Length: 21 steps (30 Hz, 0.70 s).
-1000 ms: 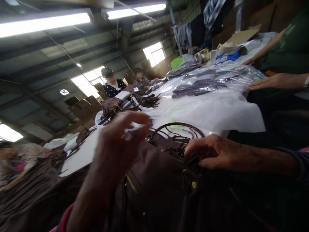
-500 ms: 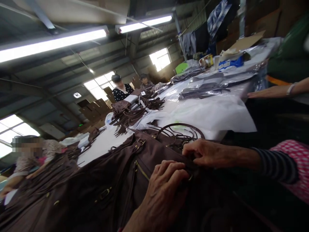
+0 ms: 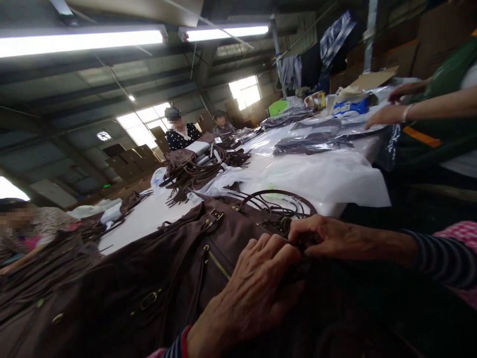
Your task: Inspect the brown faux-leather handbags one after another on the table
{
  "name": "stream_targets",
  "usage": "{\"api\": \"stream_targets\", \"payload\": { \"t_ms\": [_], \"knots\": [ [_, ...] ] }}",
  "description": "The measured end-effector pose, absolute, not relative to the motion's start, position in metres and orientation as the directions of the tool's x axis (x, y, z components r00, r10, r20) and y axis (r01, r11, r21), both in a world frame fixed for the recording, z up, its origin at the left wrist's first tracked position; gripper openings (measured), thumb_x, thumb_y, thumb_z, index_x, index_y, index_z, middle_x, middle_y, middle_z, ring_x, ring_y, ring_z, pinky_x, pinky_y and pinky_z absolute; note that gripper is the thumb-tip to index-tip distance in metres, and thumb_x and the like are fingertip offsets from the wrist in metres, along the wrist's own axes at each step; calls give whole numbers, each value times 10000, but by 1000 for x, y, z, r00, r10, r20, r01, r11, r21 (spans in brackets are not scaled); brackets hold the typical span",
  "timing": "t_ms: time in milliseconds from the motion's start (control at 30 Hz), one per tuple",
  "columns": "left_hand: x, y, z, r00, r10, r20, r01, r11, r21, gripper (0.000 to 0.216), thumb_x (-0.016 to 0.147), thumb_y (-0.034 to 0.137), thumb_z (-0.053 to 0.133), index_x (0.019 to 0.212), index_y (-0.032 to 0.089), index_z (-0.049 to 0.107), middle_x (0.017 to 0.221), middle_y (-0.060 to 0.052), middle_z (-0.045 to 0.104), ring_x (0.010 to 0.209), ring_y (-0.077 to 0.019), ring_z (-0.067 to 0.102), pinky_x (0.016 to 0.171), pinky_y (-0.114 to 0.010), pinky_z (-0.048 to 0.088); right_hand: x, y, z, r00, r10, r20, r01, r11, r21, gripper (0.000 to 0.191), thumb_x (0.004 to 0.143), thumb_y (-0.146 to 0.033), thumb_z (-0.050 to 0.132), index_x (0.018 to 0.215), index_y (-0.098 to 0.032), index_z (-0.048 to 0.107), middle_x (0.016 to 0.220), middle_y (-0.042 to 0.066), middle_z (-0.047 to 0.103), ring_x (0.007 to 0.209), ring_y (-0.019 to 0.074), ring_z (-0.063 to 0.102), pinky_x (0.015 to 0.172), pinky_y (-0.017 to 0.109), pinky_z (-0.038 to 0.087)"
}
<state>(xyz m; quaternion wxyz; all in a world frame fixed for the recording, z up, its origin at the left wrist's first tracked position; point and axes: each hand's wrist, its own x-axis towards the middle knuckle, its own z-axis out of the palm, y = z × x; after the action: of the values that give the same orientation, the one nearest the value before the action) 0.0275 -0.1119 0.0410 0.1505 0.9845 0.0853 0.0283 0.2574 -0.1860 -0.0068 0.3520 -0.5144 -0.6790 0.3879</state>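
A dark brown bag (image 3: 122,278) with brass rings, a buckled strap and a slanted zipper lies in front of me. My left hand (image 3: 257,273) lies across it beside the zipper (image 3: 219,263), fingers bent together over the bag's edge and thumb below. Close by on the right, my right hand (image 3: 324,236) pinches the same edge near the strap end; its fingertips are partly hidden. The two hands almost touch. Behind them a looped brown strap (image 3: 278,191) arches over the bag.
Past the bag, a white table (image 3: 130,223) bears a pile of brown straps and bags (image 3: 197,166), plastic-wrapped bags (image 3: 316,141) and a white sheet (image 3: 335,174). At right, a co-worker's hands (image 3: 387,117) reach over it. Other people stand at the left and far side.
My hands stay on the bag's edge, with the left fingers now closer to the right hand. The co-worker on the right has reached further over the table, and the view has shifted slightly.
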Motion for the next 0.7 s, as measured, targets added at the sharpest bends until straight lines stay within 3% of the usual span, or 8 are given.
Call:
{"api": "stream_targets", "payload": {
  "t_ms": [133, 267, 500, 700],
  "knots": [
    [32, -114, 47, 990, 142, -4, 137, -947, 289, 226, 995, 352, 557, 1219, 333, 563, 1183, -6, 559, 1068, -207, 496, 934, -377, 390, 255, -183, -11, -180, 961, 211, 373, 265, -889, 43, 803, -194, 698, 825, -164, 676, 891, 10, 641, 851, 170, 576, 755, 279, 433],
    [31, -116, 49, 989, 148, -22, 147, -932, 332, 329, 993, 361, 572, 1316, 406, 528, 1229, -5, 539, 1119, -209, 487, 955, -377, 410, 251, -184, -14, -203, 926, 318, 320, 369, -872, 55, 799, -135, 662, 774, -161, 620, 896, 20, 634, 835, 163, 569, 750, 285, 437],
    [25, -119, 45, 981, 196, 10, 181, -925, 335, 291, 1015, 388, 527, 1302, 351, 547, 1136, -12, 561, 1074, -193, 501, 1040, -405, 414, 252, -184, -12, -204, 971, 128, 289, 185, -939, 154, 785, -186, 684, 779, -181, 530, 709, -52, 506, 644, 106, 439, 540, 227, 328],
    [25, -119, 45, 986, 143, 81, 111, -944, 310, 238, 1002, 352, 549, 1231, 314, 604, 1083, -18, 587, 1028, -185, 530, 977, -380, 462, 258, -184, -2, -265, 951, 159, 401, 258, -879, 109, 783, -118, 652, 783, -174, 559, 775, -37, 518, 715, 112, 449, 620, 234, 361]
  ]
}}
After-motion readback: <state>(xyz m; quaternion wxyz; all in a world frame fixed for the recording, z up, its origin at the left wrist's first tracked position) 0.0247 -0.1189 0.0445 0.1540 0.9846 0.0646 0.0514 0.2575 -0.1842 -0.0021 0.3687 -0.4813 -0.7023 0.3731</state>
